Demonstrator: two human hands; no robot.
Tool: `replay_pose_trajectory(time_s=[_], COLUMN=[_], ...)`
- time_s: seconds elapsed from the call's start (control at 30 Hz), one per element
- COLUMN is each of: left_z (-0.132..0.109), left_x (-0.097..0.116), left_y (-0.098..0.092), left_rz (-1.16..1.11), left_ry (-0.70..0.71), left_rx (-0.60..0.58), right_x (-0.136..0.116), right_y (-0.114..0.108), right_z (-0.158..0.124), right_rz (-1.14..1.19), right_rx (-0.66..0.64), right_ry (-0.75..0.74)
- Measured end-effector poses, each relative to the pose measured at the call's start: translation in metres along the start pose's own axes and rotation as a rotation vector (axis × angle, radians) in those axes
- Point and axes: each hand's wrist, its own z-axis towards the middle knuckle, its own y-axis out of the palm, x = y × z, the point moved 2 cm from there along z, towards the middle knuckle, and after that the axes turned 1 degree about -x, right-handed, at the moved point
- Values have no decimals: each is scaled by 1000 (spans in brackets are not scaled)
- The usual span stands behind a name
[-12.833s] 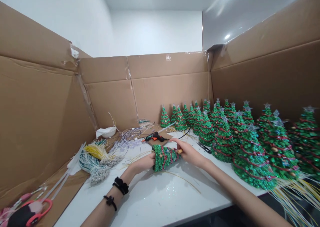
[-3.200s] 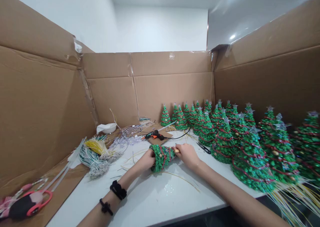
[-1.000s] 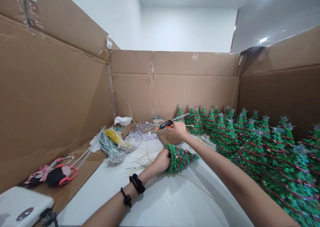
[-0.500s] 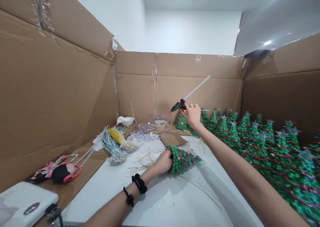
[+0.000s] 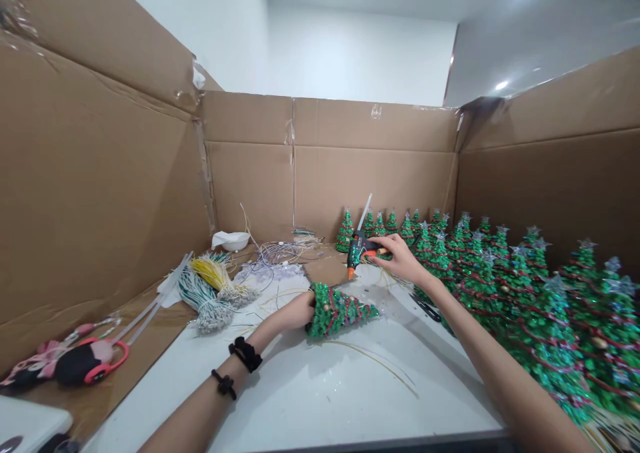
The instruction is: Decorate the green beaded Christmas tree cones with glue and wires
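My left hand (image 5: 299, 311) grips the wide end of a green sequinned cone Christmas tree (image 5: 340, 312), which lies on its side above the white table with red garland wound around it. My right hand (image 5: 400, 258) is shut on a black and orange hot glue gun (image 5: 361, 249), held just above and beyond the tree's tip. The gun's orange nozzle points down, and a long glue stick rises from its back. The nozzle and the tree are apart. Black bands circle my left wrist.
Several rows of finished trees (image 5: 530, 313) stand along the right, with black scissors (image 5: 427, 308) at their edge. Bundled wires (image 5: 206, 300), a white bowl (image 5: 233, 241) and a cardboard square (image 5: 326, 270) lie beyond. Cardboard walls (image 5: 250, 173) surround the white table (image 5: 320, 400).
My right hand has come down with the glue gun, from high above to near the tree, and the nozzle now points down. My left hand still holds the tree.
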Motion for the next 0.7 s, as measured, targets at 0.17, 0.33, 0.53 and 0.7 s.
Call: replay_pose_trajectory(time_s=[0.17, 0.33, 0.53, 0.7], left_z=[-4, -2, 1, 1], left_x=[5, -1, -3, 0], left_y=[-27, -37, -31, -30], left_rz=[163, 206, 163, 180], left_ry=[-24, -71, -31, -42], left_rx=[-99, -72, -80, -83], right_x=[3, 7, 10, 8], right_y=[10, 21, 26, 25], right_z=[-14, -18, -19, -21], right_rz=[43, 86, 90, 95], right_rx=[-134, -215, -287, -359], right_ry=[-23, 13, -7, -10])
